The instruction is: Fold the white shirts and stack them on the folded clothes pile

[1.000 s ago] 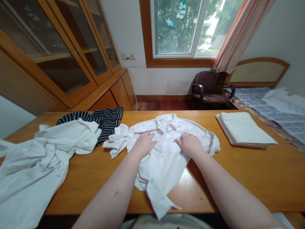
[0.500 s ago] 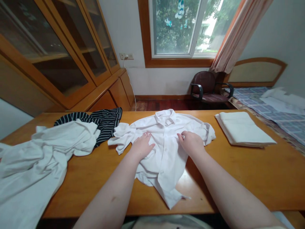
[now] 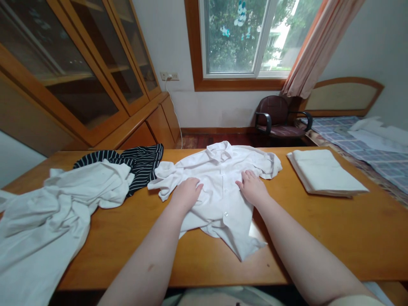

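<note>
My L hand (image 3: 188,192) is on the white, collared, button-front fabric shirt (image 3: 219,187), creased mid-way along the glossy brown wooden table (image 3: 127,250); its fingertips are mostly hidden, so can't tell if they're pinching. My R hand (image 3: 253,187) lies palm-down on the shirt's R side, fingers extended, thumb apart. Crumpled white cloth (image 3: 68,212), far L, is cut off at the view's edge & hides pt of the black fabric w/ white stripes (image 3: 145,165).

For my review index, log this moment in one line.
left hand: touching white shirt; right hand: touching same shirt; shirt: front up, collar at far end; folded white cloth: on table, right
</note>
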The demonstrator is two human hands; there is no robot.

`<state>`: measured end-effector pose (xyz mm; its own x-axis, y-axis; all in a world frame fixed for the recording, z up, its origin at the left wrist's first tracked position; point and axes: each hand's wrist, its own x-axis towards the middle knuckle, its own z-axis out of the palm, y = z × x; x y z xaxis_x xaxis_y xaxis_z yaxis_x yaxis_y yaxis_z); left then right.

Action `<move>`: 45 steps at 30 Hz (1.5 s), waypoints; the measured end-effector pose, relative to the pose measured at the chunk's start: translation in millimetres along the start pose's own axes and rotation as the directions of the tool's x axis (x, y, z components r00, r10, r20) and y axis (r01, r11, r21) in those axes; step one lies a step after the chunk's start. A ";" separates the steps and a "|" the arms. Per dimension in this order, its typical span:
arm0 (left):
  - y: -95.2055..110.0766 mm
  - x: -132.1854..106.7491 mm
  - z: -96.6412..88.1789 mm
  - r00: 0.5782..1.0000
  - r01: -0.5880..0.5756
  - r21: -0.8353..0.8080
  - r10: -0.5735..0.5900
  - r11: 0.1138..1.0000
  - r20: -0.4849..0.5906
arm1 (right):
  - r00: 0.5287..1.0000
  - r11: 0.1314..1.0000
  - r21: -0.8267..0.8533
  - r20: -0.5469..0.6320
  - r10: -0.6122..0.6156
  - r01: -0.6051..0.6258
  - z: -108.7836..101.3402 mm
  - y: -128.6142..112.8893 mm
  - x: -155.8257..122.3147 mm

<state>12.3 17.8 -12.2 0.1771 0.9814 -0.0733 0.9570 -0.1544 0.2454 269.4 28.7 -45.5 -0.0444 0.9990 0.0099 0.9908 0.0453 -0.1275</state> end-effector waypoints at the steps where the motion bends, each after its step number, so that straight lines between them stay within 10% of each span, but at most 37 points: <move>1: 0.4 -2.2 -2.2 0.999 0.005 -0.007 -0.005 1.000 0.042 | 1.000 1.000 0.008 -0.002 0.002 -0.002 1.8 1.8 2.5; 7: -5.1 2.5 14.3 0.992 -0.022 0.008 0.021 1.000 0.125 | 0.981 0.997 -0.023 -0.181 0.064 -0.070 -18.0 -7.2 -4.0; 13: -10.5 15.5 33.3 0.997 -0.021 0.077 0.015 0.997 0.076 | 0.995 0.997 -0.027 0.064 0.073 -0.071 -22.5 -23.0 -17.9; 26: -1.2 13.0 23.8 0.987 -0.031 0.047 0.038 0.998 -0.154 | 0.990 0.990 0.088 0.086 -0.114 0.106 13.7 1.6 8.2; 32: 10.9 2.6 27.4 0.996 -0.083 0.041 0.083 0.996 -0.009 | 0.995 0.987 0.133 0.014 -0.095 0.092 7.8 -1.6 6.3; 40: -4.1 18.3 42.7 0.994 -0.089 0.076 0.084 0.993 0.071 | 0.954 0.952 0.141 -0.089 0.287 -0.273 6.3 3.9 10.1; 45: -5.6 18.6 43.0 0.996 -0.083 0.076 0.080 0.994 0.048 | 0.988 0.918 0.384 -0.070 0.138 -0.100 9.6 6.3 12.3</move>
<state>20.2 32.0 -56.5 0.2636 0.9594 -0.1000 0.9536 -0.2436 0.1767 273.9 41.4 -55.8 0.1014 0.9929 0.0618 0.8646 -0.0572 -0.4992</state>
